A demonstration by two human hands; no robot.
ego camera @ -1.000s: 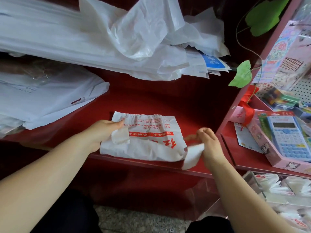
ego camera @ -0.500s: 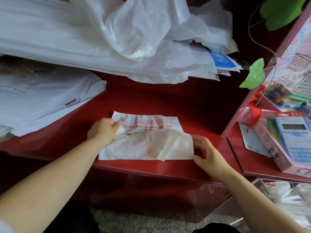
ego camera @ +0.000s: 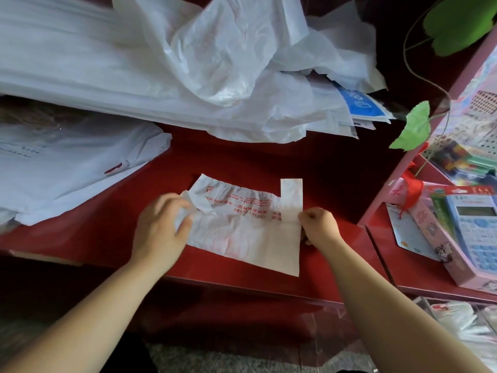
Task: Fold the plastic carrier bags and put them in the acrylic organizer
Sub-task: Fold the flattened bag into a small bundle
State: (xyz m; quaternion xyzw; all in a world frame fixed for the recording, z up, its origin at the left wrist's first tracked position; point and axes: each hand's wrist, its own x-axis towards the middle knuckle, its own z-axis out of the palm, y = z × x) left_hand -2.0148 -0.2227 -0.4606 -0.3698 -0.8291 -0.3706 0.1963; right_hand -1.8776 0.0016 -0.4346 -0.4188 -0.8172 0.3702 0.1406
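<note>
Lying flat on the red counter [ego camera: 269, 162], close to its front edge, is one white carrier bag [ego camera: 250, 238] with red print. It is folded into a rough rectangle.

- Left hand [ego camera: 158, 227]: at the bag's left end, fingers curled over a bunched bit of plastic there. The hand is motion-blurred, so the exact grip is hard to read.
- Right hand [ego camera: 320, 227]: at the bag's right edge, thumb and fingertips pinching the plastic at the base of the handle strip [ego camera: 291, 195]. The strip lies flat, pointing away from the person.
- Acrylic organizer [ego camera: 430, 308]: partly in view at lower right, below the counter level, with white bags inside. It is well apart from the bag being worked.
- Loose pile of white bags [ego camera: 188, 76]: fills the back of the counter.
- Calculator [ego camera: 476, 232]: in a pink box on the adjoining surface to the right.
- Green leaf [ego camera: 411, 127]: hangs above that corner.
</note>
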